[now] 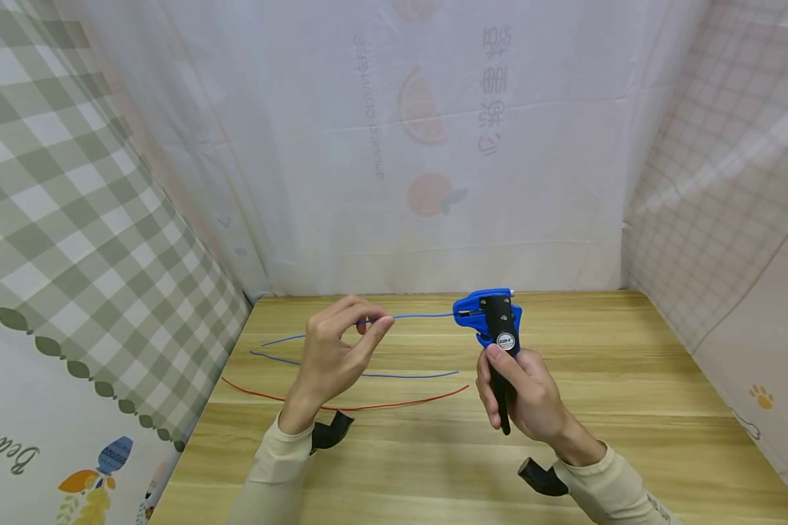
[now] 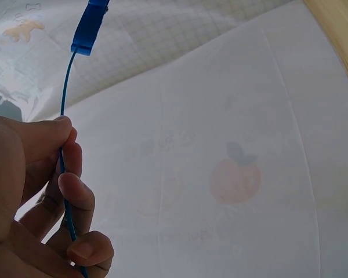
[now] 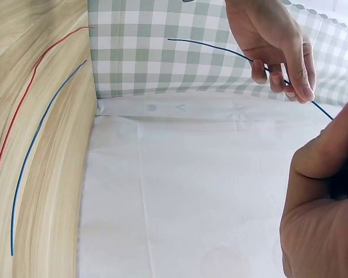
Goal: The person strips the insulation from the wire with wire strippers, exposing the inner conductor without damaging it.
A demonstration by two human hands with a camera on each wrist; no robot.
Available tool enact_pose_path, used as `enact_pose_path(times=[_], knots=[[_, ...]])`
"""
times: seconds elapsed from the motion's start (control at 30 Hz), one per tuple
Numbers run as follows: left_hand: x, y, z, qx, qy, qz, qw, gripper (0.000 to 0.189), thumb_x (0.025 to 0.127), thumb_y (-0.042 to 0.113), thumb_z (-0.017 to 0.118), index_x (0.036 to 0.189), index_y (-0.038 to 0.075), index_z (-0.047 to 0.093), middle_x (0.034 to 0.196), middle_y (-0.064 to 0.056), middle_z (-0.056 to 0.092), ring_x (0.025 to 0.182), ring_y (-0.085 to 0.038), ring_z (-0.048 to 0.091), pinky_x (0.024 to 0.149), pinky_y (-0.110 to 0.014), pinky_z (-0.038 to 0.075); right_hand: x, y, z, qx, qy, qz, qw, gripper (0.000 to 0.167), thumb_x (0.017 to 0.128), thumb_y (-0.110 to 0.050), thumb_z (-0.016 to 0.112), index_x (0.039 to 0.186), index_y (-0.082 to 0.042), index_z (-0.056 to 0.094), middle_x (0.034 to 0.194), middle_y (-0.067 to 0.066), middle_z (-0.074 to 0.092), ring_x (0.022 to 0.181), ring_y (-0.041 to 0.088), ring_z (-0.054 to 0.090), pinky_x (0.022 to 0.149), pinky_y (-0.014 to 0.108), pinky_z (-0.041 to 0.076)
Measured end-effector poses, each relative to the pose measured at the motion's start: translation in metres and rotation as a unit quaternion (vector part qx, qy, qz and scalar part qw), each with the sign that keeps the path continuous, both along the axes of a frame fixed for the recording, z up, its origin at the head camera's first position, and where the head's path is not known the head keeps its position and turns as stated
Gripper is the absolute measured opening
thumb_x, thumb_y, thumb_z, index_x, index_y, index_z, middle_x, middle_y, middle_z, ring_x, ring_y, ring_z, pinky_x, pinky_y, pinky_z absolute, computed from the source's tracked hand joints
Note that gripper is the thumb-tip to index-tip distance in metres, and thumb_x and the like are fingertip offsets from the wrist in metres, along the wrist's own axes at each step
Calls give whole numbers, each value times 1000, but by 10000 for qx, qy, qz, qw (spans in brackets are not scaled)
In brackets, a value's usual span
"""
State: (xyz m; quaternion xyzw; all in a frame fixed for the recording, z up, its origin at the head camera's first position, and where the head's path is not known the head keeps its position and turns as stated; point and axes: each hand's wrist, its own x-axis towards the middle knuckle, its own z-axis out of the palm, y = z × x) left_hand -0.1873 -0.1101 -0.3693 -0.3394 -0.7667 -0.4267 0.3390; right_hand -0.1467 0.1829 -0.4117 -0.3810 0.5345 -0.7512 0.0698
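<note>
A thin blue wire (image 1: 423, 316) runs between my two hands, raised over the table. My left hand (image 1: 335, 346) pinches it between thumb and forefinger, and its free tail passes back under the other fingers. In my right hand (image 1: 532, 394) is a wire stripper (image 1: 499, 321) with a blue head and black handles, fingers wrapped round the handles. The wire's right end sits in the mouth of the stripper's head; the left wrist view shows the blue head (image 2: 88, 32) with the wire entering it. The tool is mostly hidden behind my hand in the right wrist view.
On the wooden table (image 1: 597, 379) lie a second blue wire (image 1: 407, 376) and, nearer me, a red wire (image 1: 394, 405). Both pass behind my left hand and forearm in the head view. Printed cloth walls (image 1: 532, 219) enclose the table's back and sides.
</note>
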Motion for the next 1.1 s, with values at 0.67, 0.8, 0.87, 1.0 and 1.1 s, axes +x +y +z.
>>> enact_pose_path(times=[0.67,0.8,0.87,1.0,1.1], knots=[[-1,-2,-1,10,-16,19,10000,7,96,2,87,94,8,84,89,-3,80,74,-13,64,71,-17,51,1,0,0,4,-70,-50,10000,41,120,0,17,92,6,46,61,21,44,38,39,44,33,40,46],[-2,-5,-2,43,51,42,10000,8,96,0,86,95,7,84,89,-4,80,73,-13,64,71,-17,51,0,2,-1,-64,-115,26,9999,41,120,-2,15,94,6,45,62,21,43,39,40,42,34,40,46],[-4,-8,-3,90,72,73,9999,9,96,-2,86,95,7,84,89,-4,80,73,-14,64,71,-17,51,-1,5,-2,-151,-129,78,9998,41,120,-2,14,95,6,44,63,20,43,40,40,42,34,40,46],[-4,-13,-3,192,-36,122,9997,9,96,-1,86,95,7,85,88,-4,80,73,-13,63,72,-15,49,-4,11,-3,-368,-86,210,9991,41,119,0,10,97,7,44,65,20,43,41,37,43,35,41,45],[-3,-15,-2,205,-155,128,9996,7,97,1,86,95,8,85,88,-4,80,74,-13,63,74,-14,48,-5,15,-4,-422,-66,244,9988,42,119,1,9,98,7,45,65,20,44,42,35,45,34,42,44]])
